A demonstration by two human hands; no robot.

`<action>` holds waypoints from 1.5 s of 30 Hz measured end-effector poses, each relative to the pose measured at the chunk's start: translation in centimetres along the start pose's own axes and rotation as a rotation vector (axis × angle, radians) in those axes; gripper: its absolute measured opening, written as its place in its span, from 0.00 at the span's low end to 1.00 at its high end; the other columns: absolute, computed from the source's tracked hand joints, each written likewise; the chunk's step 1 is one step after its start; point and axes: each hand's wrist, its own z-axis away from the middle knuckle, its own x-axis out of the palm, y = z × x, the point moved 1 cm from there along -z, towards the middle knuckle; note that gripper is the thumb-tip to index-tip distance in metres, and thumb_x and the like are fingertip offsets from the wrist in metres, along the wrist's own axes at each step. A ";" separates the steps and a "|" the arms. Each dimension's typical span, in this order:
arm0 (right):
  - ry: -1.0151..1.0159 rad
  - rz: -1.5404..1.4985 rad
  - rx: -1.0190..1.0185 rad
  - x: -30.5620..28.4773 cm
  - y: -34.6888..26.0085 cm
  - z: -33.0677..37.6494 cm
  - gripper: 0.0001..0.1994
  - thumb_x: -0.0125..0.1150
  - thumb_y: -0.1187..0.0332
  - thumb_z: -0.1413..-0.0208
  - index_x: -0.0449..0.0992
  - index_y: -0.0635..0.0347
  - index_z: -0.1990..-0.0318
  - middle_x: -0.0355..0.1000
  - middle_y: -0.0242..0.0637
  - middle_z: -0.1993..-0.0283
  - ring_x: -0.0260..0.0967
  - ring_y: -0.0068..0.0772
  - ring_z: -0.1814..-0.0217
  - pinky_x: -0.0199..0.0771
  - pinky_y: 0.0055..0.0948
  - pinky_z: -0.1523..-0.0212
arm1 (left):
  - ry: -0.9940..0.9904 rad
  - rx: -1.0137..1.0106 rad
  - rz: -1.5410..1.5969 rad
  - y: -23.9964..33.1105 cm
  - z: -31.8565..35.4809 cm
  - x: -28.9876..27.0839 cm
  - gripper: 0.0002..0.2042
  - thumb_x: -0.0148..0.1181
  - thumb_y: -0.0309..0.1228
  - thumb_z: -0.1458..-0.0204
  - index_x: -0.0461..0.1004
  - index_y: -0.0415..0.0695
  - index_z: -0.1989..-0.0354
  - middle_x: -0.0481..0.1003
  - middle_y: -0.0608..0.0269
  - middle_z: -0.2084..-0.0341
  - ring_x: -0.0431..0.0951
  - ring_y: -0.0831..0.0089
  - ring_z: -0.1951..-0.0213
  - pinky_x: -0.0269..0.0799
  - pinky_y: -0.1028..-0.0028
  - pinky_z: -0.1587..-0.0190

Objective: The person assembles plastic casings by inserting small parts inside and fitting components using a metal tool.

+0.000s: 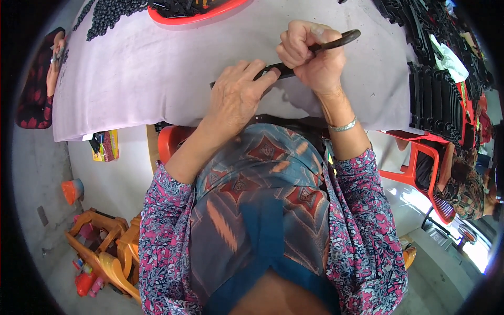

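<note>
Dark rod [286,70], lilac tablecloth [173,68], red basin [202,20], pink-patterned sleeves [362,210]

Illumination in the head view is bright and diffuse overall. The strongest light stands at the lower right, where an opening [476,254] is overexposed to white with a bluish-violet fringe; glare also marks pale surfaces beside it. The tablecloth [173,73] is evenly lit, with a soft grey shadow between the left hand [236,94] and the right hand [315,58]. Both hands are reasonably sharp. The black parts [433,100] at the right render dark, with low internal contrast. Fisheye distortion bends the cloth's edge; toward the rim, detail softens and black vignetting fills the corners.
</note>
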 end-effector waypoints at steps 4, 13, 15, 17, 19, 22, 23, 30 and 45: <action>0.000 -0.020 0.003 -0.1 0.1 0.0 0.28 0.40 0.40 0.39 0.53 0.53 0.81 0.44 0.21 0.83 0.35 0.17 0.81 0.36 0.25 0.80 | -0.021 -0.008 0.000 0.1 0.1 -0.2 0.13 0.56 0.27 0.53 0.78 0.47 0.57 0.71 0.63 0.65 0.74 0.65 0.62 0.70 0.65 0.59; 0.071 0.134 0.067 -0.1 0.0 -0.3 0.25 0.37 0.43 0.39 0.52 0.52 0.81 0.44 0.22 0.83 0.36 0.17 0.82 0.36 0.25 0.80 | 0.006 0.016 0.007 0.2 -0.1 0.2 0.14 0.55 0.28 0.52 0.78 0.47 0.57 0.72 0.64 0.65 0.74 0.66 0.62 0.70 0.66 0.60; 0.062 0.017 0.066 -0.8 0.4 -0.2 0.25 0.35 0.44 0.39 0.52 0.52 0.81 0.44 0.21 0.83 0.35 0.18 0.82 0.36 0.26 0.81 | -0.006 0.028 0.021 0.1 -0.3 0.4 0.14 0.54 0.28 0.52 0.78 0.47 0.56 0.72 0.64 0.65 0.74 0.64 0.62 0.70 0.66 0.59; 0.110 0.149 0.130 -1.0 1.8 -0.5 0.37 0.30 0.29 0.41 0.61 0.56 0.82 0.53 0.23 0.86 0.46 0.23 0.84 0.45 0.30 0.82 | -0.009 0.052 0.038 -0.2 -0.3 0.1 0.14 0.54 0.28 0.52 0.78 0.46 0.56 0.72 0.63 0.65 0.74 0.62 0.62 0.70 0.65 0.59; 0.088 0.384 -0.057 -0.6 1.6 -1.6 0.19 0.46 0.56 0.39 0.65 0.58 0.78 0.56 0.32 0.84 0.53 0.32 0.84 0.54 0.32 0.81 | -0.030 0.025 0.067 0.1 -0.6 -0.3 0.15 0.54 0.26 0.52 0.78 0.46 0.55 0.72 0.59 0.65 0.73 0.58 0.61 0.70 0.63 0.58; 0.150 0.677 -0.250 1.2 0.9 -2.0 0.25 0.35 0.51 0.38 0.60 0.55 0.85 0.54 0.27 0.87 0.48 0.22 0.84 0.47 0.28 0.82 | -0.054 0.015 0.030 -0.1 -0.3 -0.6 0.18 0.55 0.19 0.55 0.78 0.45 0.54 0.73 0.58 0.63 0.74 0.57 0.61 0.70 0.62 0.58; 0.086 0.733 -0.350 0.6 1.4 -2.1 0.23 0.39 0.56 0.39 0.60 0.57 0.85 0.54 0.29 0.87 0.50 0.22 0.84 0.49 0.28 0.82 | -0.055 0.013 0.049 0.0 -0.4 -0.3 0.19 0.56 0.19 0.56 0.78 0.44 0.53 0.73 0.58 0.63 0.74 0.57 0.61 0.71 0.62 0.57; 0.243 0.571 -0.300 1.4 1.3 -2.3 0.15 0.49 0.67 0.43 0.68 0.63 0.80 0.59 0.32 0.85 0.55 0.21 0.81 0.61 0.28 0.79 | -0.071 0.030 0.065 -0.3 -0.4 -0.1 0.18 0.57 0.16 0.54 0.77 0.41 0.52 0.74 0.54 0.58 0.75 0.54 0.56 0.71 0.62 0.53; 0.269 0.644 -0.440 2.1 3.1 -2.2 0.11 0.54 0.60 0.43 0.72 0.58 0.70 0.54 0.30 0.85 0.53 0.28 0.84 0.56 0.32 0.81 | -0.144 -0.066 0.050 -1.0 0.6 0.3 0.17 0.57 0.17 0.49 0.75 0.40 0.49 0.75 0.50 0.51 0.75 0.50 0.50 0.70 0.61 0.48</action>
